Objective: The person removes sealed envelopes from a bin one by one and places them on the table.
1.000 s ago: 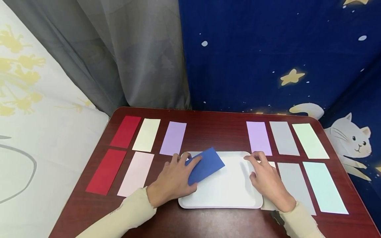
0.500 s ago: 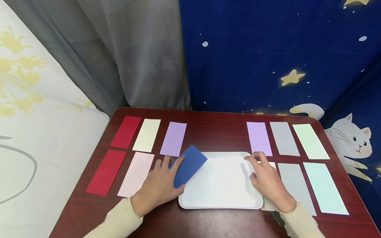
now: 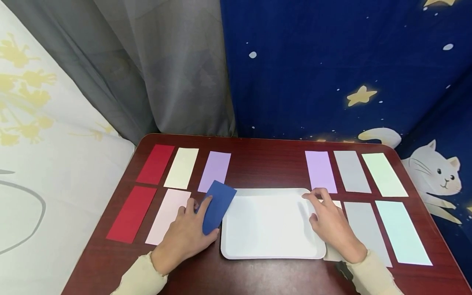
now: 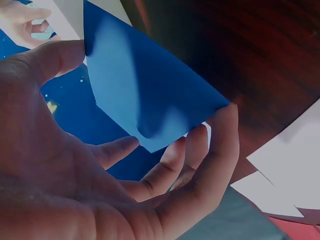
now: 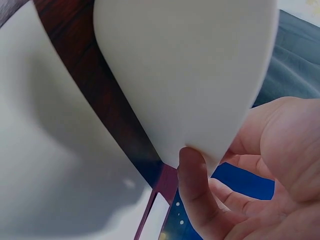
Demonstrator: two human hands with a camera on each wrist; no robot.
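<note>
In the head view my left hand (image 3: 186, 233) grips a blue paper card (image 3: 219, 205) just left of the white tray (image 3: 273, 223). The card (image 4: 137, 80) spans from thumb to fingertips in the left wrist view and slants in the hand. Its far end overlaps the lilac card (image 3: 215, 169) behind it. At the tray's right end, my right hand (image 3: 332, 223) holds the rim, index fingertip by the far corner. Up close in the right wrist view, the pale tray wall (image 5: 185, 75) has a finger (image 5: 191, 162) of that hand pressed to it. A cream card (image 3: 333, 254) lies partly hidden beneath this hand.
Left on the dark red table (image 3: 265, 166) lie red (image 3: 130, 214), cream (image 3: 181, 168) and pale pink (image 3: 169, 213) cards. To the right are lilac (image 3: 321, 172), grey (image 3: 352, 172), pale green (image 3: 384, 175) and mint (image 3: 403, 232) ones. Curtains (image 3: 184, 69) hang behind.
My left hand has carried the blue card leftward from over the tray to beside it, turning the card more upright. My right hand and the tray have stayed in place.
</note>
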